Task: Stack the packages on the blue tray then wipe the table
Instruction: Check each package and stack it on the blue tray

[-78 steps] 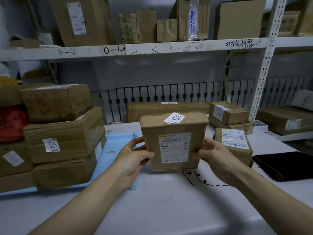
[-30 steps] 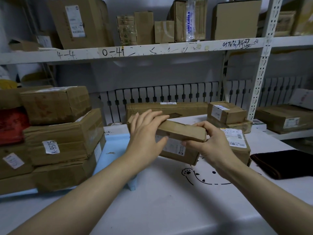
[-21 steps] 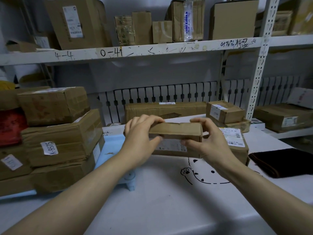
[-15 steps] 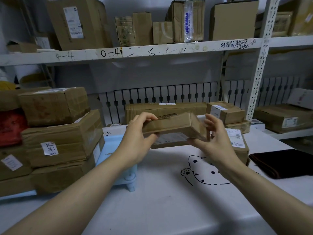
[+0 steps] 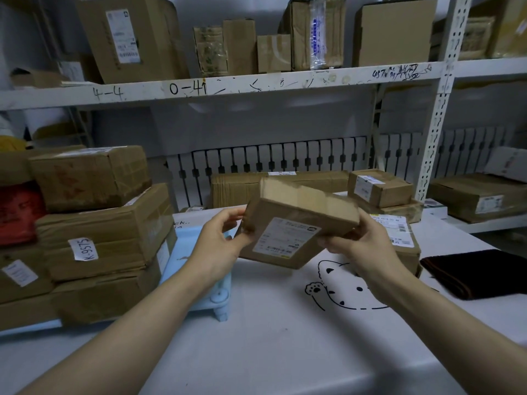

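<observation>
Both hands, left (image 5: 221,240) and right (image 5: 360,245), grip a tilted package (image 5: 296,223) above the desk (image 5: 271,337), mid-stacking; next it likely needs carrying left onto the blue tray (image 5: 185,252).

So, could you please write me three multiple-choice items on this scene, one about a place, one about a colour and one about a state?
1. Where does the dark folded cloth lie?
A. on the table's right side
B. on the blue tray
C. on the upper shelf

2. What colour is the tray under the stacked boxes?
A. red
B. light blue
C. black

3. How is the labelled package held?
A. flat on the table, untouched
B. in the left hand alone
C. off the table, tilted, in both hands

Answers:
1 A: the cloth rests on the white table at the right, beside the cat drawing.
2 B: pale blue shows at the tray's bare corner.
3 C: the left hand and right hand grip its opposite ends above the table.
</observation>
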Demonstrator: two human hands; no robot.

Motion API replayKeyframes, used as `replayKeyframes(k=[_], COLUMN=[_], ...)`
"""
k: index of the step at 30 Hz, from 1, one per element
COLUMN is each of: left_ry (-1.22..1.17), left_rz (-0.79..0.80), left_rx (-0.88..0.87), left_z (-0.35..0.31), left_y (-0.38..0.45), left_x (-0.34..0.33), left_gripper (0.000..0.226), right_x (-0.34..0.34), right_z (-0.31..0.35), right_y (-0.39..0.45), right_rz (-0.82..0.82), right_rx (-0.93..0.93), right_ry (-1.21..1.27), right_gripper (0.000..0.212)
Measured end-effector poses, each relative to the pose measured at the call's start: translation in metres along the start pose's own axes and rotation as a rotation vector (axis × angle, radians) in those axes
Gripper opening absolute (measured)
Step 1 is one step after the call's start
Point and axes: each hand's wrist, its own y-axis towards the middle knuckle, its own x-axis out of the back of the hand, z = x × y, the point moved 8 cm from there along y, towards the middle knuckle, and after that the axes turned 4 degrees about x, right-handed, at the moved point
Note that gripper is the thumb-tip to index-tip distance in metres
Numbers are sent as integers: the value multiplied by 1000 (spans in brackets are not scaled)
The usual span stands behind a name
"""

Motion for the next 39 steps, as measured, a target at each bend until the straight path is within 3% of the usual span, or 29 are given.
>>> replayKeyframes(k=[9, 17, 27, 31, 39], left_ry=[-30, -172, -651, -655, -502], left_rz=[-8, 30, 19, 20, 90], left_rx=[-1, 125, 392, 482, 559], left_z=[4, 17, 35, 40, 39], left_y=[1, -1, -6, -9, -19], left_x=[-3, -2, -6, -11, -34], left_gripper=[33, 35, 26, 20, 31], right_x=[-10, -11, -10, -9, -20], right_z=[9, 10, -21, -20, 6], right_y=[3, 6, 0, -1, -2], right_rz=[18, 30, 108, 90, 26], right_rx=[85, 70, -115, -101, -19], right_ry=[-62, -101, -116, -78, -57], right_gripper=[43, 43, 38, 27, 26])
